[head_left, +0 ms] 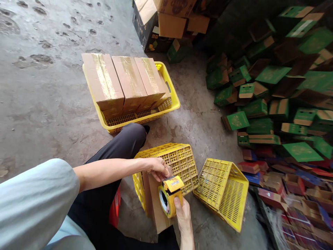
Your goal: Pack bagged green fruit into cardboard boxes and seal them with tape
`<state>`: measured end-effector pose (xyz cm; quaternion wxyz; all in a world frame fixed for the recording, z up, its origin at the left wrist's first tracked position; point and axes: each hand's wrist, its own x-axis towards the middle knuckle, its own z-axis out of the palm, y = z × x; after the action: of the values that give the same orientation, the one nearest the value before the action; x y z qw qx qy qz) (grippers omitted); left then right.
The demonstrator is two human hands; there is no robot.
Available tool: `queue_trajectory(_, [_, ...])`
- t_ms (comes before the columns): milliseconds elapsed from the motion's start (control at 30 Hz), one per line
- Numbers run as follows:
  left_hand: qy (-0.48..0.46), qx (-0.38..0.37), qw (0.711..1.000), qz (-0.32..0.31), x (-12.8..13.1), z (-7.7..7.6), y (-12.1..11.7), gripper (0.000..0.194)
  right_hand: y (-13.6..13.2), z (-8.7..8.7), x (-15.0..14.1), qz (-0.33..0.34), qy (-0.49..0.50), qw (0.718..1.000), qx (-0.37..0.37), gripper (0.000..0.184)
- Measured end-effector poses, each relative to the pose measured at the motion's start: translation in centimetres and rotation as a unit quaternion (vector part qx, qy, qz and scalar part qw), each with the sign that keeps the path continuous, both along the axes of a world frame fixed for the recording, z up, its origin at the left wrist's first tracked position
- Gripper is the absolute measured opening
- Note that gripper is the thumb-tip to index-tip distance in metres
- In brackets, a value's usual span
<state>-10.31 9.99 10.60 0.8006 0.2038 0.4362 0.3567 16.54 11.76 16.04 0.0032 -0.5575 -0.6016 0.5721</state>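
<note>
My right hand (pixel 184 212) grips a yellow tape dispenser (pixel 174 184) with a roll of tape in it. Just beyond the dispenser's front edge, my left hand (pixel 158 168) is closed with its fingers bent together; what they pinch, if anything, is hidden. Beneath both hands is a brown cardboard box (pixel 159 217), partly covered by the dispenser. That box rests against a yellow plastic crate (pixel 182 158) lying between my legs and the other crates.
A yellow basket (pixel 173 104) on the concrete floor holds several taped cardboard boxes (pixel 130 76). Another yellow crate (pixel 231 198) lies tipped on the right. Green cartons (pixel 260 107) are heaped beyond it, with red and blue ones (pixel 293 208) nearer. Larger cartons (pixel 171 26) stand at the top. Something red (pixel 114 208) shows by my leg.
</note>
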Motion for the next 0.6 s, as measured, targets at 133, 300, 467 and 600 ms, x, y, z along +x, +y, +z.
queue_trajectory(133, [-0.074, -0.024, 0.997, -0.026, -0.4, -0.3, 0.3, 0.012, 0.0, 0.6, -0.6, -0.001, -0.001, 1.000, 0.001, 0.067])
queue_trajectory(300, [-0.043, 0.000, 0.999, -0.015, -0.4, -0.5, 0.8, 0.015, 0.3, 1.2, -1.3, 0.005, -0.011, 1.000, -0.010, 0.076])
queue_trajectory(467, [0.007, 0.024, 1.000, 0.001, -0.7, -0.7, 1.6, 0.015, 1.2, 2.0, -2.3, 0.027, -0.038, 0.998, -0.035, 0.074])
queue_trajectory(600, [0.026, 0.035, 0.999, 0.006, -0.6, -1.2, 2.2, 0.015, 1.5, 2.2, -2.6, 0.042, -0.049, 0.997, -0.030, 0.067])
